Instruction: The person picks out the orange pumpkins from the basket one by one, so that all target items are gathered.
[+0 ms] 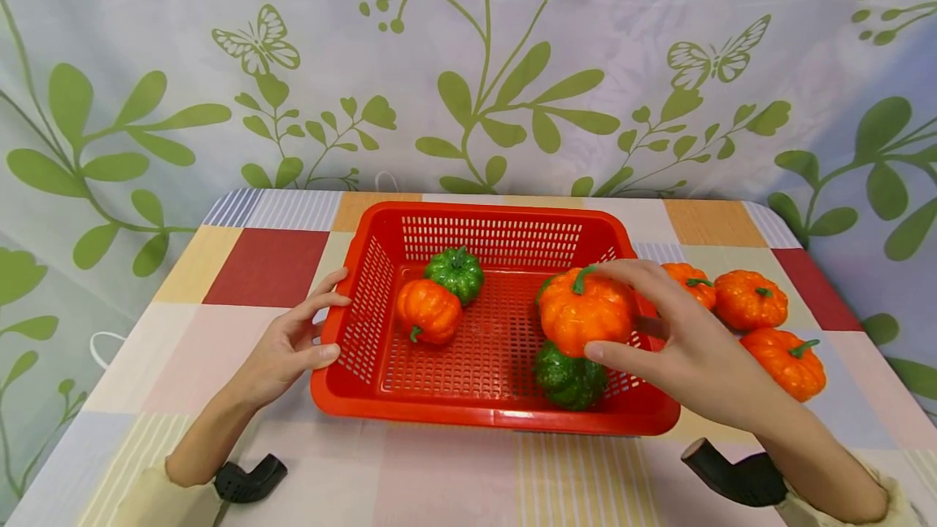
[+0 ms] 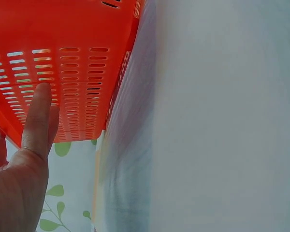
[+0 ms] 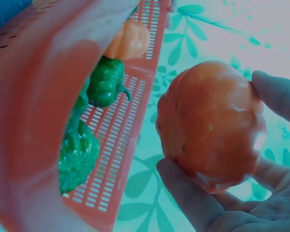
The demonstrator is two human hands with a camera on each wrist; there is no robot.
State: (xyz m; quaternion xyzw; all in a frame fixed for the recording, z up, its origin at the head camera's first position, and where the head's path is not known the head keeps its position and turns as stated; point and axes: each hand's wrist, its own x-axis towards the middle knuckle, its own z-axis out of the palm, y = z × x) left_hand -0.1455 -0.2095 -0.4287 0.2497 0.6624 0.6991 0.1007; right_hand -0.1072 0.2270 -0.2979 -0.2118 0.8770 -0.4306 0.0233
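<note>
My right hand (image 1: 681, 340) holds a small orange pumpkin (image 1: 586, 311) with a green stem, thumb and fingers around its sides, over the right part of a red plastic basket (image 1: 498, 421). In the right wrist view the pumpkin (image 3: 210, 125) sits between the fingertips, beside the basket's rim. My left hand (image 1: 285, 340) rests on the basket's left rim, fingers spread. The left wrist view has one finger straight along the slotted outer wall (image 2: 77, 36). Inside lie an orange pumpkin (image 1: 429, 312), a green pumpkin (image 1: 455, 273) and another green one (image 1: 571, 376); a further green piece is mostly hidden behind the held pumpkin.
Right of the basket, three more orange pumpkins lie on the checked tablecloth: one (image 1: 691, 283) partly behind my right hand, one (image 1: 751, 299) further right, one (image 1: 786, 363) nearer me. A leaf-patterned curtain (image 1: 410, 63) hangs behind the table.
</note>
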